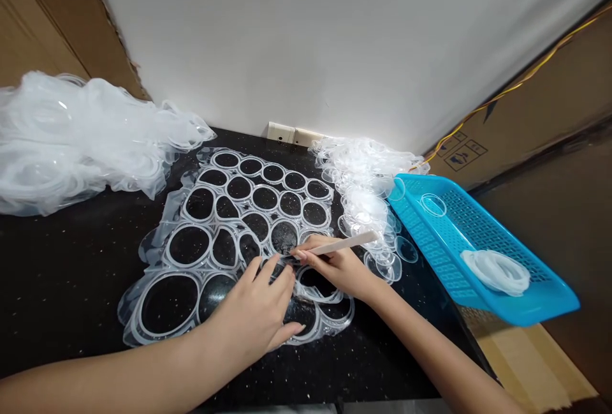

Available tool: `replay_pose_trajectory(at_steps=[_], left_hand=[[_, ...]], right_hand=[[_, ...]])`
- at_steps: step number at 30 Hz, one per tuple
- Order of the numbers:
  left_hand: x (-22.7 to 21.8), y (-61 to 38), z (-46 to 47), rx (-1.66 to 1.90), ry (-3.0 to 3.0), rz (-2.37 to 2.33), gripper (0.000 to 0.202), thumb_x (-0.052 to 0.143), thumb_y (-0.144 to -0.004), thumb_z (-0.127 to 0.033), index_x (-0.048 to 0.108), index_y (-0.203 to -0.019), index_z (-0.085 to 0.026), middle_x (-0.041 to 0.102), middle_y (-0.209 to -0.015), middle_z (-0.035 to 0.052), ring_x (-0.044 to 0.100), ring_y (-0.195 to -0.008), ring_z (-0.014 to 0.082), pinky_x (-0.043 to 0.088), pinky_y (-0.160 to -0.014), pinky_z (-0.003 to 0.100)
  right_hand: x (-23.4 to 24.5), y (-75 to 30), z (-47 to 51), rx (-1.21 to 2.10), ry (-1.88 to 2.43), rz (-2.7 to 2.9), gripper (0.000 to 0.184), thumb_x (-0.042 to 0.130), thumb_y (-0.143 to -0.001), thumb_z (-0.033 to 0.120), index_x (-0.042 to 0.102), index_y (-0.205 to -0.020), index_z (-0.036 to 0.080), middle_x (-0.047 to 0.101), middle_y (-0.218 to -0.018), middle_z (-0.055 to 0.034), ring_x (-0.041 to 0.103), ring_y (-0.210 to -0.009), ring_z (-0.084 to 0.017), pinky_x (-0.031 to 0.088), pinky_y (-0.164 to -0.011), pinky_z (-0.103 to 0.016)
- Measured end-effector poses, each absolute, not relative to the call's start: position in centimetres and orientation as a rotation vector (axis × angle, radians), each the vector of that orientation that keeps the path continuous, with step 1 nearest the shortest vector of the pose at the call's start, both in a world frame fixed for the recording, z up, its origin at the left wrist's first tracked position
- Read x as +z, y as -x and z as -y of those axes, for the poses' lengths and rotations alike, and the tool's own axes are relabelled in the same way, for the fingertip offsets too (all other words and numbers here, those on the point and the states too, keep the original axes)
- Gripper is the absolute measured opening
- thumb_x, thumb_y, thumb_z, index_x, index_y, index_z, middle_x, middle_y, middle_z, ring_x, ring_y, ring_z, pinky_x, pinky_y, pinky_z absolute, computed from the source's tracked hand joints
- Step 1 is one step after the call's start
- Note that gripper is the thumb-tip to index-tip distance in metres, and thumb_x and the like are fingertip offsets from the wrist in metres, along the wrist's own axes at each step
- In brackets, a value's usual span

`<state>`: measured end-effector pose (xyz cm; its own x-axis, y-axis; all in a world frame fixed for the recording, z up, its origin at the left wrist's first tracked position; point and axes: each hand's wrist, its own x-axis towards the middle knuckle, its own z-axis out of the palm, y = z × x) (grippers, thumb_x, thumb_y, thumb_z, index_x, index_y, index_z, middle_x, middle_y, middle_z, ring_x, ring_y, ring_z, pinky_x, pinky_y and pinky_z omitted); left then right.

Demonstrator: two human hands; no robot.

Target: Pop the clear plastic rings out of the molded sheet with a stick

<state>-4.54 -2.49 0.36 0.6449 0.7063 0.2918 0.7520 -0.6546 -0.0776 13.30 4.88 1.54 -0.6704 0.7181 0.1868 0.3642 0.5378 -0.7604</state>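
Note:
A translucent white silicone-like sheet of joined rings [172,210] lies on the black speckled table, its round openings showing the dark surface beneath. My left hand [258,305] presses on its near middle, fingers spread and pointing away from me, thumb stretched to the right. Close beside those fingertips, my right hand [339,268] grips a slim white-handled tool [347,243] like a pen. The handle slants up to the right; its working tip is down at the sheet and too small to make out. Some rings near the hands look bent out of round.
At the left sits a heap of clear ring sheets [86,133]. Loose clear discs [366,207] pile up right of the sheet. A blue plastic basket [430,267] holding white rings [497,272] stands at the right edge. White wall sockets [294,134], a yellow wire [507,92] and cardboard boxes border the table.

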Motion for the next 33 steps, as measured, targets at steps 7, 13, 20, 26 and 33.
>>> replay_pose_trajectory(at_steps=[7, 13, 20, 26, 33], left_hand=[[0.3, 4.5, 2.7, -0.298, 2.666, 1.222, 0.049, 0.044, -0.083, -0.053, 0.062, -0.109, -0.015, 0.063, -0.113, 0.0090, 0.052, -0.107, 0.0299, 0.038, -0.086, 0.043], [0.1, 4.4, 2.7, -0.275, 2.677, 1.263, 0.050, 0.042, -0.084, -0.052, 0.058, -0.114, -0.016, 0.060, -0.117, 0.0114, 0.050, -0.110, 0.0294, 0.038, -0.087, 0.044], [0.2, 4.5, 2.7, -0.270, 2.712, 1.260, 0.050, 0.045, -0.083, -0.052, 0.058, -0.115, -0.015, 0.060, -0.117, 0.0123, 0.050, -0.111, 0.0311, 0.037, -0.088, 0.045], [0.3, 4.4, 2.7, -0.257, 2.746, 1.288, 0.048, 0.047, -0.083, -0.048, 0.058, -0.111, -0.011, 0.063, -0.109, 0.0130, 0.048, -0.113, 0.0312, 0.037, -0.088, 0.045], [0.3, 4.2, 2.6, -0.240, 2.750, 1.324, 0.049, 0.048, -0.082, -0.044, 0.057, -0.112, -0.006, 0.063, -0.109, 0.0166, 0.051, -0.109, 0.0304, 0.035, -0.090, 0.042]], right_hand=[[1.8, -13.4, -5.0, 0.970, 0.879, 2.306, 0.024, 0.044, -0.090, 0.029, 0.063, -0.094, 0.016, 0.062, -0.081, -0.0049, 0.057, -0.076, -0.013, 0.047, -0.067, -0.026], [1.9, -13.4, -5.0, 0.955, 0.866, 2.343, 0.023, 0.044, -0.090, 0.027, 0.064, -0.096, 0.017, 0.064, -0.085, -0.0053, 0.058, -0.078, -0.013, 0.047, -0.069, -0.026], [1.8, -13.4, -5.0, 0.875, 0.838, 2.396, 0.023, 0.043, -0.090, 0.025, 0.063, -0.096, 0.017, 0.063, -0.082, -0.0049, 0.058, -0.075, -0.012, 0.047, -0.066, -0.024], [1.4, -12.9, -4.1, 0.285, 0.746, 2.693, 0.030, 0.035, -0.093, 0.027, 0.060, -0.105, 0.015, 0.061, -0.079, -0.0070, 0.058, -0.066, -0.012, 0.044, -0.054, -0.022], [0.6, -11.7, -3.7, -0.266, 0.750, 2.781, 0.028, 0.039, -0.090, 0.020, 0.057, -0.111, 0.013, 0.062, -0.092, -0.0126, 0.059, -0.069, -0.017, 0.045, -0.049, -0.024]])
